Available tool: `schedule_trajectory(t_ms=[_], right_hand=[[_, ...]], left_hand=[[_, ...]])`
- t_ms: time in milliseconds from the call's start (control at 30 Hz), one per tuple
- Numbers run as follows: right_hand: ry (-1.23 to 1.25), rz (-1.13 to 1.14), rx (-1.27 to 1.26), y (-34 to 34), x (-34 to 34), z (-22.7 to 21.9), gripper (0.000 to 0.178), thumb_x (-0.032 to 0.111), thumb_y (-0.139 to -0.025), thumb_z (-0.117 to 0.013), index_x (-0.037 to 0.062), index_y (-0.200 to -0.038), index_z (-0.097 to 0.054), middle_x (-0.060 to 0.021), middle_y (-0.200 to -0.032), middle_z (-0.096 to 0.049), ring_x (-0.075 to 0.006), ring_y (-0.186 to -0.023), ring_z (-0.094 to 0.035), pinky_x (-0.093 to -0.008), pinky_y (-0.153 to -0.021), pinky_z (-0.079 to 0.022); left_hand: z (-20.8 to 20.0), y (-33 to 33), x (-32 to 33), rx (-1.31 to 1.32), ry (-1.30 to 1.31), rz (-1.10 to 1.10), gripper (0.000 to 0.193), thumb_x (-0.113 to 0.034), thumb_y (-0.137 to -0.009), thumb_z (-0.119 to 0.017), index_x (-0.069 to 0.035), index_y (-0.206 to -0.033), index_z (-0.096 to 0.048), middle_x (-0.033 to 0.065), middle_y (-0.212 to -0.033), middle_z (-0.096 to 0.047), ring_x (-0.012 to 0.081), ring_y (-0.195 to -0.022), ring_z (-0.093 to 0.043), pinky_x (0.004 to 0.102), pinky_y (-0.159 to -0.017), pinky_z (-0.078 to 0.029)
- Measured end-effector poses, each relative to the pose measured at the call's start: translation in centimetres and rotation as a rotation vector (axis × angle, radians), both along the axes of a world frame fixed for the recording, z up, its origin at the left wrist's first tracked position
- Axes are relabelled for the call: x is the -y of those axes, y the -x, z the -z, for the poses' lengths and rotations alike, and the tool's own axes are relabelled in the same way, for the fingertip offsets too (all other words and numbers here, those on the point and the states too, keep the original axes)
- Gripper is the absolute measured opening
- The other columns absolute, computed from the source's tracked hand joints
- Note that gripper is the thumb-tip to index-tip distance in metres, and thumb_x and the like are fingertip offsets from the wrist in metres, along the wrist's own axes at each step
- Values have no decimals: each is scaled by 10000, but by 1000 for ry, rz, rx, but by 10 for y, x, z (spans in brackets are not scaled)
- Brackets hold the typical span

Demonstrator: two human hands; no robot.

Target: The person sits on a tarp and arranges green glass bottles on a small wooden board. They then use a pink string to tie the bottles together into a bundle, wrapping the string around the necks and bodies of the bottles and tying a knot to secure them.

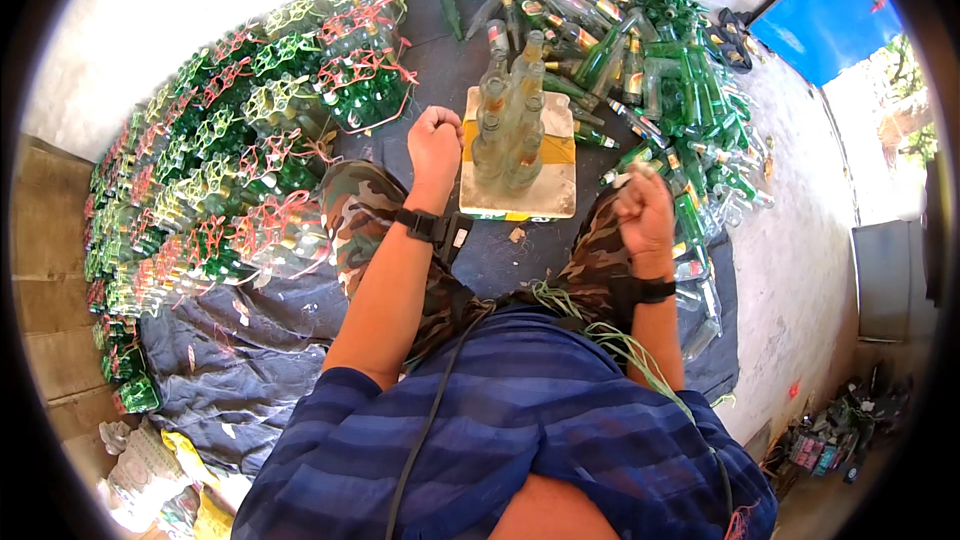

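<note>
Several clear glass bottles [522,130] stand upright, close together, on a low box [553,202] with a yellow band, between my knees. Just left of the box, my left hand [437,145] is raised in a fist; whatever may be inside it is hidden. My right hand [645,212] is to the right of the box, beside the loose bottles, with its fingers curled. A small pale scrap shows at its fingertips, too small to name. Thin green plastic strings [625,340] lie across my lap.
Rows of bottles bundled with red and yellow-green string [270,100] fill the left. Loose green and clear bottles [690,90] are heaped at the right and far side. A dark sheet [270,330] covers the floor. Sacks [150,470] lie at lower left.
</note>
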State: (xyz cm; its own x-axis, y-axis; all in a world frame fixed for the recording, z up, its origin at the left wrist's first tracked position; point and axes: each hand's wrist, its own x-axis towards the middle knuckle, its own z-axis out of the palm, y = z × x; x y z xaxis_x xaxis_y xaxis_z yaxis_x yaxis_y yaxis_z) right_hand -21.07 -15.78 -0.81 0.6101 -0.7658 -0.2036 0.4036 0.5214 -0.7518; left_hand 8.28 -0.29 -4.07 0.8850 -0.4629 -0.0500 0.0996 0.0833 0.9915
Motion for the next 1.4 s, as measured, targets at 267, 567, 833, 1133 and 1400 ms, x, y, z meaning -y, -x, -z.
schedule_trajectory(t_ms=[267,567,833,1133,1400], right_hand=[[603,428,-798,94,73,15,221,165,-942,-663,68,-1139,-690,34,-898,-638,-38,-677,-497,-214,-532,-400],[462,155,-1074,252,87,172,257,268,-949,-630,60,-815,-560,-20,-722,-489,-138,-502,-482,-291,-491,-425],[192,0,-986,297,4,344,337,322,-957,-552,51,-1078,-713,-180,-1041,-715,-337,-945,-671,-447,-786,-520],[392,-301,-1413,353,-27,441,485,447,-973,-543,34,-1162,-711,-162,-1088,-739,-284,-1037,-680,-372,-879,-520],[-360,255,-810,316,-28,432,287,185,-809,-800,-59,-936,-718,-106,-899,-719,-250,-770,-678,-392,-679,-523]], left_hand=[[16,-9,2,113,6,3,177,54,-842,-450,9,-804,-618,65,-734,-614,114,-586,-539,258,-531,-444],[7,-1,-2,317,-127,-82,184,7,-799,-511,-8,-790,-694,49,-683,-651,122,-603,-608,302,-569,-489],[-1,1,-6,108,10,50,141,33,-867,-505,-11,-848,-637,56,-768,-616,142,-673,-593,277,-593,-502],[19,4,-25,337,-680,581,145,-44,-836,-532,17,-875,-658,102,-701,-649,155,-609,-622,308,-567,-483],[18,26,-25,523,-969,872,222,-161,-834,-606,5,-947,-701,206,-815,-690,347,-797,-687,405,-752,-526]])
